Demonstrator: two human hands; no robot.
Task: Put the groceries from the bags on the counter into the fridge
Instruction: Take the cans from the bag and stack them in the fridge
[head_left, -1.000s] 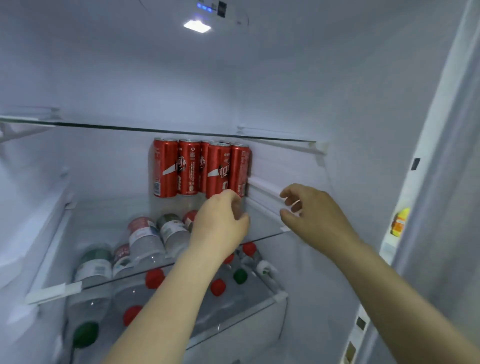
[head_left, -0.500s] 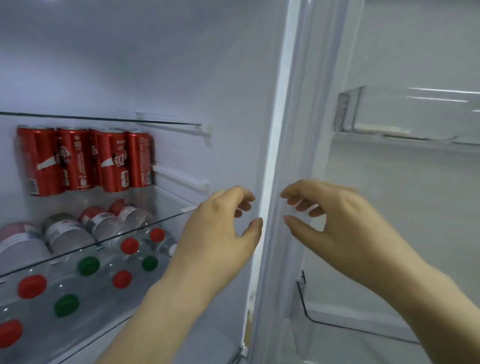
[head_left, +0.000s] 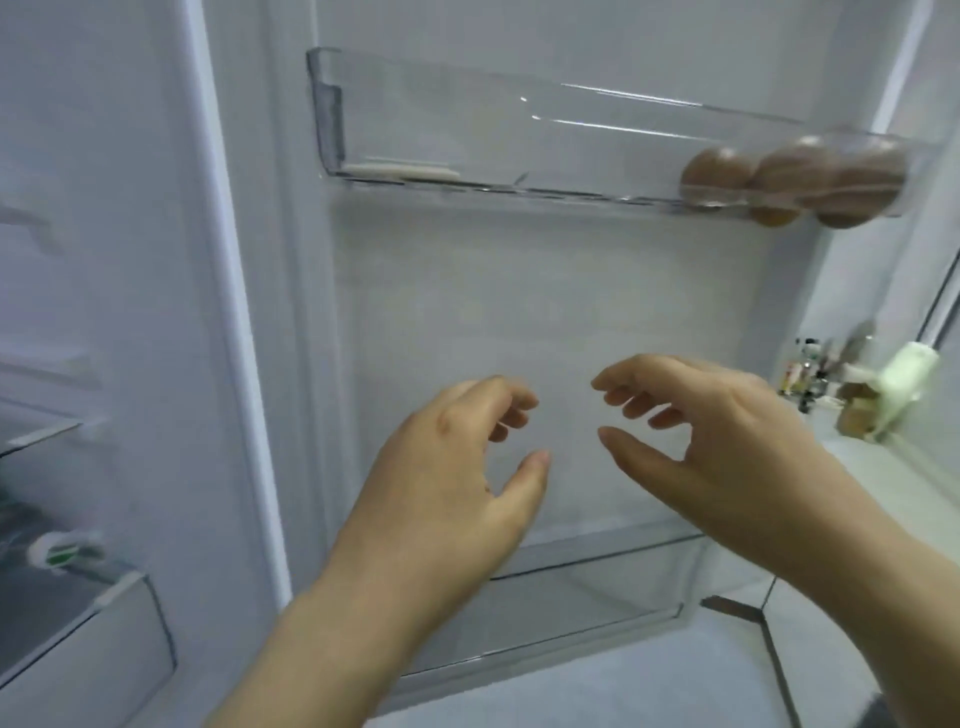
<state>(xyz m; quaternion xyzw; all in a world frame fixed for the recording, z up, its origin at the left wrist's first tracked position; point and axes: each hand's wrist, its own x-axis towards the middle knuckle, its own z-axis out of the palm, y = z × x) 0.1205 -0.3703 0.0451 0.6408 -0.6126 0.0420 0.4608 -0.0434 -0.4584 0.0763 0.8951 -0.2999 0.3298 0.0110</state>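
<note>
The open fridge door (head_left: 545, 332) fills the view, white inside. My left hand (head_left: 452, 478) and my right hand (head_left: 717, 441) hang side by side in front of its bare middle panel, fingers curled and apart, holding nothing. A clear upper door bin (head_left: 467, 135) carries several brown eggs (head_left: 789, 176) at its right end. A clear lower door bin (head_left: 587, 613) sits below my hands. At the far right, blurred groceries and a pale bag (head_left: 898, 384) lie on the counter (head_left: 914, 478).
The fridge's right wall and frame (head_left: 223, 312) stand at the left. Glass shelves' edges and a drawer (head_left: 88, 639) with a bottle cap behind it show at the lower left. Pale floor (head_left: 623, 691) lies beneath the door.
My view has swung right, from the shelves with red cans and bottles to the inside of the door. Both hands have drawn out of the fridge, still holding nothing.
</note>
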